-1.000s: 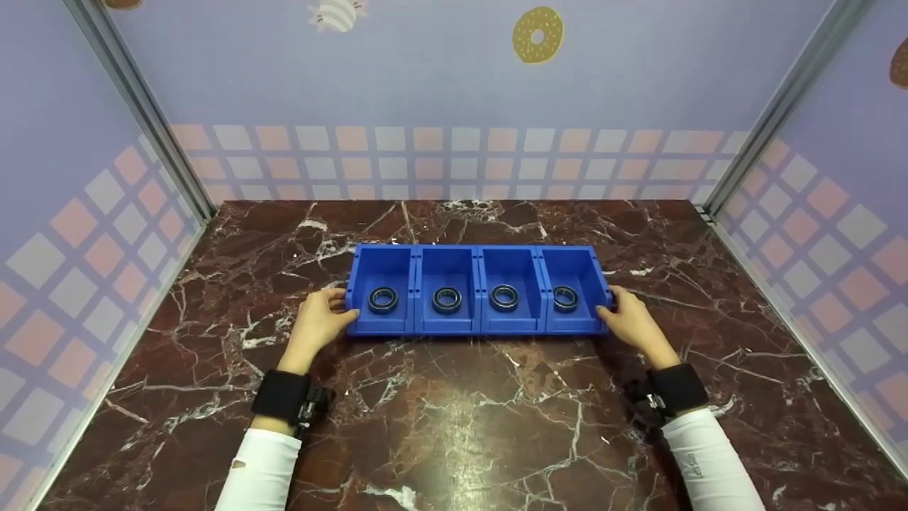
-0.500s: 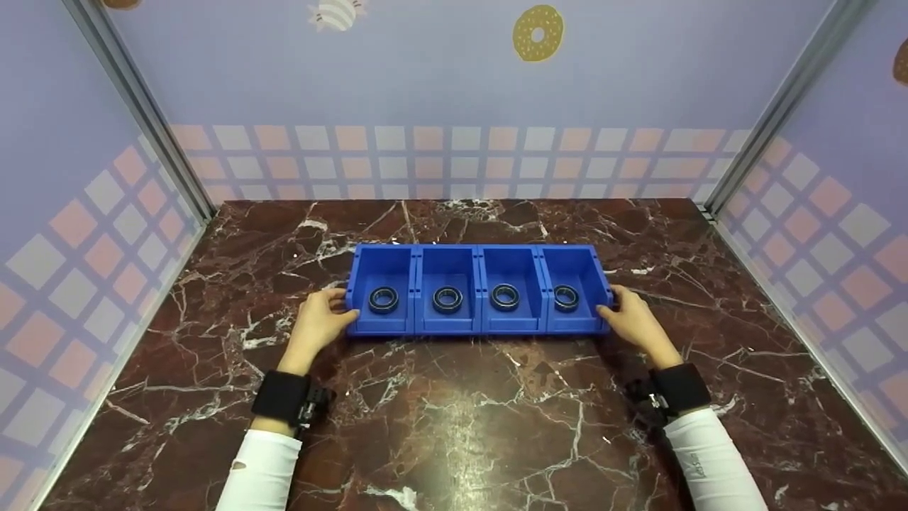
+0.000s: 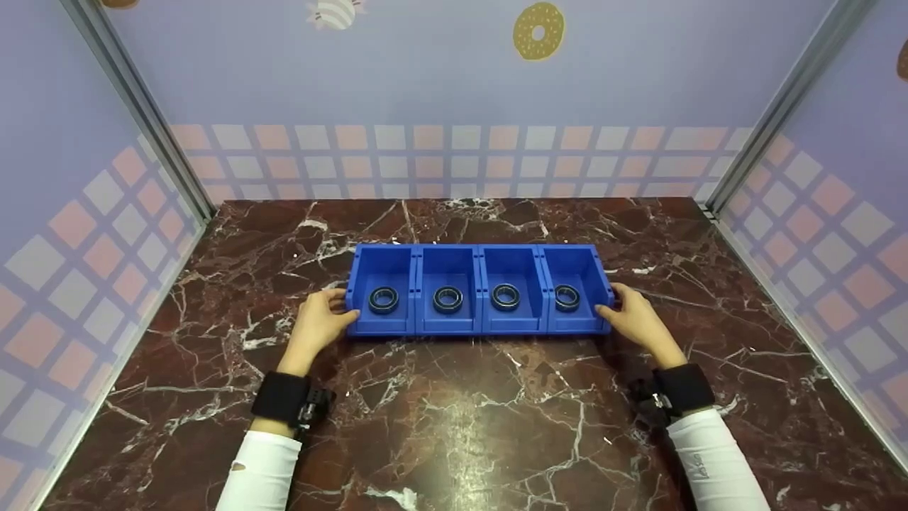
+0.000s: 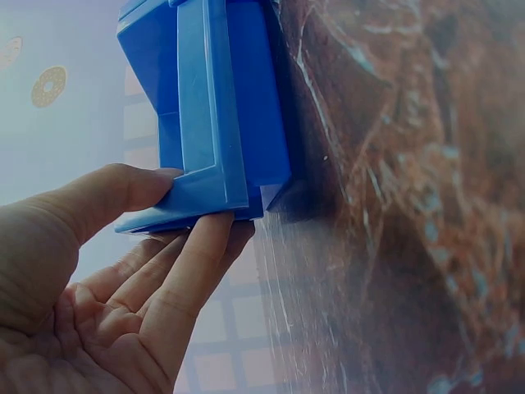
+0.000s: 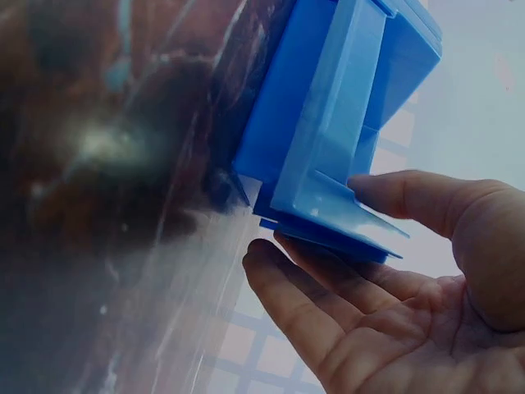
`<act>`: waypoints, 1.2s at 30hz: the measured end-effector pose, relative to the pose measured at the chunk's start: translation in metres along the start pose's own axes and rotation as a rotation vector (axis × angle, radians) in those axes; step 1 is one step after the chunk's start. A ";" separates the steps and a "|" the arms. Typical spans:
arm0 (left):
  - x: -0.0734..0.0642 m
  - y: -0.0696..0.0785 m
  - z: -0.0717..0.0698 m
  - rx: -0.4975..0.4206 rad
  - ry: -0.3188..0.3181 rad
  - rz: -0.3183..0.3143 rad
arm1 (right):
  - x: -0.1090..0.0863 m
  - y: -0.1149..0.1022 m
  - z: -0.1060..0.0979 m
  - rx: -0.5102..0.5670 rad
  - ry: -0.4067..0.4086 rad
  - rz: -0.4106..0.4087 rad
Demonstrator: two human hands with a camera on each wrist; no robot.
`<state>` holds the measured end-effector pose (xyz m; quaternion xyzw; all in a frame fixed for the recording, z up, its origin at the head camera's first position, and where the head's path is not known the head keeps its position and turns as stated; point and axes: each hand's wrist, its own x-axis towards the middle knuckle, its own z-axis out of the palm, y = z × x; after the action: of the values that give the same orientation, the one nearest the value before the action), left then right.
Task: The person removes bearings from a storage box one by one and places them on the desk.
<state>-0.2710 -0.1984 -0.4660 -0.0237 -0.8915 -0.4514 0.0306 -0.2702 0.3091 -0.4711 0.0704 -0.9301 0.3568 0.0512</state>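
Observation:
A row of several blue storage bins (image 3: 448, 326) stands side by side on the table, open at the top with low fronts. One dark ring-shaped bearing (image 3: 383, 299) lies flat in the leftmost bin, and each other bin holds one like it. At the row's left end my left hand (image 3: 323, 319) pinches the side wall, thumb over the front corner and fingers outside, as the left wrist view shows on the bin (image 4: 201, 98). My right hand (image 3: 631, 316) grips the right end the same way. In the right wrist view its thumb (image 5: 410, 197) presses inside the bin's rim.
The tabletop (image 3: 454, 426) is dark red marble pattern with white veins. A patterned back wall (image 3: 454, 85) and two side walls joined by grey metal posts (image 3: 773, 106) enclose it. Black wrist straps (image 3: 281, 397) with small cameras sit on both wrists.
Hardly anything differs. The right hand and the right end of the bin row sit very slightly farther right in the head view; both hands keep their hold.

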 end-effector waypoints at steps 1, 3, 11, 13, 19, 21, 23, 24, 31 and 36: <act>0.000 0.000 0.000 0.000 -0.001 -0.002 | 0.000 0.000 -0.001 0.003 -0.004 -0.002; -0.001 0.000 0.000 -0.005 0.000 -0.008 | 0.000 0.000 -0.001 0.010 -0.013 -0.003; -0.002 0.000 0.000 -0.013 0.004 -0.003 | 0.001 -0.005 -0.007 0.073 -0.027 0.006; -0.001 0.000 0.000 -0.013 0.006 -0.003 | 0.000 -0.008 -0.009 0.090 -0.020 0.001; 0.000 0.001 0.000 0.005 0.002 -0.011 | -0.003 -0.017 -0.018 0.085 0.008 -0.019; 0.000 0.001 0.000 0.017 0.003 -0.015 | -0.003 -0.020 -0.019 0.075 0.015 -0.034; -0.001 0.000 0.000 0.026 0.006 -0.020 | -0.003 -0.022 -0.021 0.067 0.019 -0.051; -0.001 0.000 -0.001 0.030 0.008 -0.021 | -0.003 -0.023 -0.022 0.060 0.019 -0.060; -0.001 0.001 0.001 0.013 0.006 -0.015 | -0.003 -0.033 -0.026 -0.001 -0.006 -0.088; -0.001 0.001 0.001 0.011 0.003 -0.016 | -0.001 -0.043 -0.028 -0.014 -0.029 -0.100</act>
<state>-0.2702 -0.1972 -0.4656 -0.0157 -0.8940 -0.4468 0.0286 -0.2603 0.2959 -0.4224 0.1217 -0.9285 0.3463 0.0562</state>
